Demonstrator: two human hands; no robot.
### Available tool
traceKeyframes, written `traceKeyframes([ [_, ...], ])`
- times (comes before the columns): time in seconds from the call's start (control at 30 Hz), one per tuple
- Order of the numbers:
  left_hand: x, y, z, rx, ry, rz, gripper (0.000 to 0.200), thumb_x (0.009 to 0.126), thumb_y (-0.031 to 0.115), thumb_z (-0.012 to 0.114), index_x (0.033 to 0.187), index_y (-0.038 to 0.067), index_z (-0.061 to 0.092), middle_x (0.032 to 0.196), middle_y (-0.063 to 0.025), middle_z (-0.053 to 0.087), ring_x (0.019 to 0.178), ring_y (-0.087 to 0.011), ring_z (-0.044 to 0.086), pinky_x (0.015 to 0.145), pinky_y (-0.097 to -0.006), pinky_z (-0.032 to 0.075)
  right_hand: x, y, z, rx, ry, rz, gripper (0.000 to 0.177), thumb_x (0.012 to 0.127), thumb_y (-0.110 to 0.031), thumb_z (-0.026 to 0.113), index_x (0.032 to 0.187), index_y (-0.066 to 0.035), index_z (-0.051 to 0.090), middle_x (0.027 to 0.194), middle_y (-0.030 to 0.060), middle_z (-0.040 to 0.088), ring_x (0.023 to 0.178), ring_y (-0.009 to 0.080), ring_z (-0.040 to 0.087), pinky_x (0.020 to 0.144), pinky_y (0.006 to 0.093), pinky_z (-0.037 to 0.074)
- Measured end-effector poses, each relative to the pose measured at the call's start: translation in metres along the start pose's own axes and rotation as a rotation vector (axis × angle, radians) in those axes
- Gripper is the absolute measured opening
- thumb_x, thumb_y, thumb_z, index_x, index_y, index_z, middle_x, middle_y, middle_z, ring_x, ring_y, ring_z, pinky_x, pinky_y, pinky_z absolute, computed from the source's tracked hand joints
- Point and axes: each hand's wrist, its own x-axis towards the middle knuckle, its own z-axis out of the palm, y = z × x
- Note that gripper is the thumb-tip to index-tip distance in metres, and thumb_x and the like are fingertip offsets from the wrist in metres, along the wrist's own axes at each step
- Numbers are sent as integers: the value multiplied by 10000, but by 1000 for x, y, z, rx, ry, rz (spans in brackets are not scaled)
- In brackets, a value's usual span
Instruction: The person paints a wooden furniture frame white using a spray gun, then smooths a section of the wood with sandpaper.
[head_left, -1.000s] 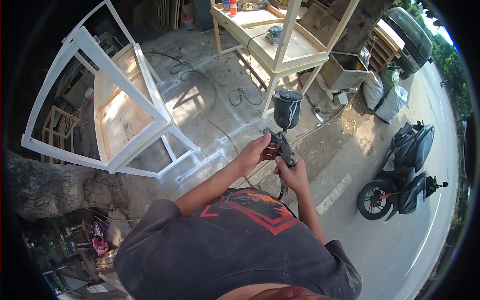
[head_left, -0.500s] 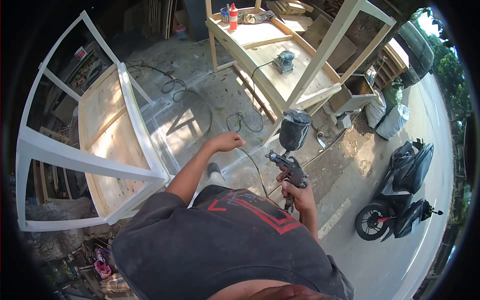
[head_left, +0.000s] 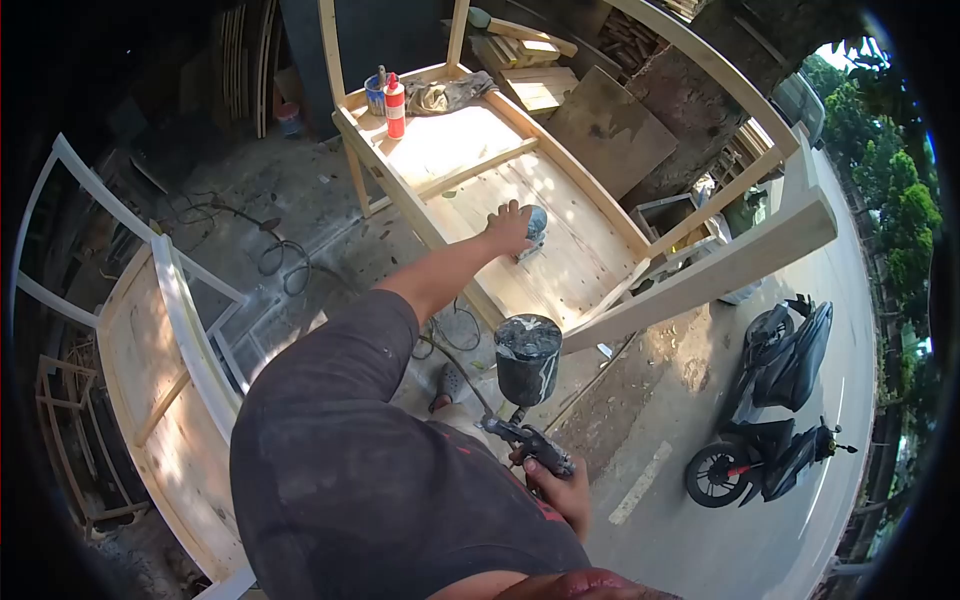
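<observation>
My left hand (head_left: 507, 229) reaches out over the unpainted wooden frame (head_left: 590, 190) with its panel base. Its fingers curl over the top of a small electric sander (head_left: 537, 226) that sits on the panel. The undersides of the fingers are hidden. Close to my body, my right hand (head_left: 562, 492) is closed round the grip of a spray gun (head_left: 522, 437). A dark, paint-streaked cup (head_left: 528, 372) stands upright on top of the gun, and a hose runs near it.
A white-painted frame (head_left: 200, 310) stands at the left. On the unpainted frame are a red-and-white bottle (head_left: 395, 108), a blue tin (head_left: 375, 97) and a crumpled cloth (head_left: 448, 95). Hose coils (head_left: 287, 265) lie on the ground. A motorbike (head_left: 765, 425) is parked at the right.
My left hand has moved from near my body, forward and right, onto the sander. The view has shifted towards the unpainted frame. The spray gun stays in my right hand.
</observation>
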Motion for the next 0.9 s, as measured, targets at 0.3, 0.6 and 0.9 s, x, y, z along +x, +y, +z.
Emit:
traceKeyframes([
  [0.3, 76, -28, 13, -57, -137, 213, 703, 806, 228, 770, 1450, 186, 493, 1297, -264, 474, 1192, -491, 553, 903, -512, 584, 148, -92, 12, -12, -73, -38, 445, 869, -327, 809, 1129, 26, 728, 870, 72, 723, 614, 83, 572, 509, 246, 403],
  [0.6, -119, -233, -209, -319, 104, 235, 710, 752, 294, 866, 1376, 245, 530, 1175, -155, 477, 1145, -365, 549, 949, -503, 516, 267, -168, 108, 101, -237, -238, 675, 801, -363, 860, 1255, 62, 597, 910, 181, 709, 565, 108, 579, 489, 246, 441],
  [0.9, -284, -560, -332, 12, 101, -374, 677, 762, 254, 838, 1376, 285, 556, 1277, -134, 490, 1255, -351, 541, 983, -494, 524, 427, -261, 407, 18, -429, -430, 791, 826, -337, 829, 1378, 130, 510, 1031, 184, 687, 540, 118, 575, 472, 252, 444],
])
